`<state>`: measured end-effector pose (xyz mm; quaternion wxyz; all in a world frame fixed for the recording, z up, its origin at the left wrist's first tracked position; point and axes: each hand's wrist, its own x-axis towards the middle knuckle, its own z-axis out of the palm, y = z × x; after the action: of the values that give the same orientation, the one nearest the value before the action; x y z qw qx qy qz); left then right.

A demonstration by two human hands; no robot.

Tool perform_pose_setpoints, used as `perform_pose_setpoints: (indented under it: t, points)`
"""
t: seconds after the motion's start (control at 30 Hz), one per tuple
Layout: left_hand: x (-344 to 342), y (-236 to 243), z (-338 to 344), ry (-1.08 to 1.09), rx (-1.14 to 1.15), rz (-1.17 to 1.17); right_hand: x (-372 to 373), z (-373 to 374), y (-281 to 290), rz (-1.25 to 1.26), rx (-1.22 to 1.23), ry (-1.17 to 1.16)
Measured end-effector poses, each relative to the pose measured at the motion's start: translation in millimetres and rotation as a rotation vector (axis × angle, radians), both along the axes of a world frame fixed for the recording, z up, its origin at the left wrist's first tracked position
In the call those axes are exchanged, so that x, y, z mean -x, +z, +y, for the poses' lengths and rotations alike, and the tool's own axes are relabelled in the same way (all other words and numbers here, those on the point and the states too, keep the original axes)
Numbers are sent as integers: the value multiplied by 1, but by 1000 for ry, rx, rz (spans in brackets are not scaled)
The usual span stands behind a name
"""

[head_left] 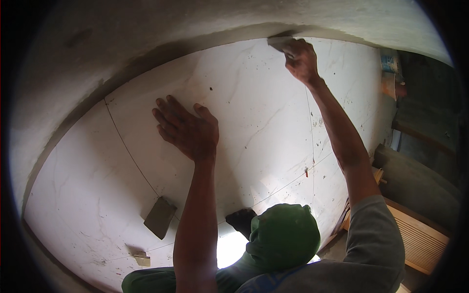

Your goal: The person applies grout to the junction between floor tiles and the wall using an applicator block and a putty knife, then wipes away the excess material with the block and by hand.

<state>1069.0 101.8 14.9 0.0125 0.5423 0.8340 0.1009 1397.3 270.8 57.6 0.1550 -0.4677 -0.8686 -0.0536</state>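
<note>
My left hand (188,128) lies palm down with spread fingers on a large white marble-veined tile (254,112), holding nothing. My right arm, in a grey sleeve, reaches far up to the tiles' upper edge. There my right hand (301,61) is closed on a flat grey scraper (279,43). Its blade sits where the tile edge meets the grey cement surface (205,24); the fingers partly hide the grip, and I cannot make out the exact tool. A damp, darker cement band runs along that edge.
Another person in a green head covering (286,234) is close below, between my arms. A grey square piece (161,218), a black piece (240,221) and a small beige piece (142,259) are on the tiles. At right are a bucket (389,62) and a slatted wooden panel (417,234).
</note>
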Motion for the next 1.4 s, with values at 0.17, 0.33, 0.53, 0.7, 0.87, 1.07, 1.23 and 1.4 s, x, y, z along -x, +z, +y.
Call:
perform_pose_setpoints:
  t: [0.17, 0.33, 0.53, 0.7, 0.87, 1.07, 1.23, 1.4]
  points:
    - [5, 0, -1, -3, 12, 40, 16, -11, -8, 69, 75, -95]
    - [1, -3, 0, -5, 6, 17, 18, 18, -6, 45, 30, -103]
    - [5, -2, 0, -8, 45, 38, 39, -12, -9, -43, 76, -123]
    - [-1, 2, 1, -13, 52, 30, 60, -6, -8, 52, -57, -82]
    - [3, -4, -3, -19, 21, 69, 94, -16, -9, -57, -76, -52]
    - [7, -4, -3, 4, 29, 91, 95, -74, 1, -199, 229, -273]
    - [0, -3, -2, -8, 21, 71, -13, -25, 10, -277, 386, -798]
    - [7, -4, -3, -3, 1, 74, 21, -21, 18, -289, 553, -713]
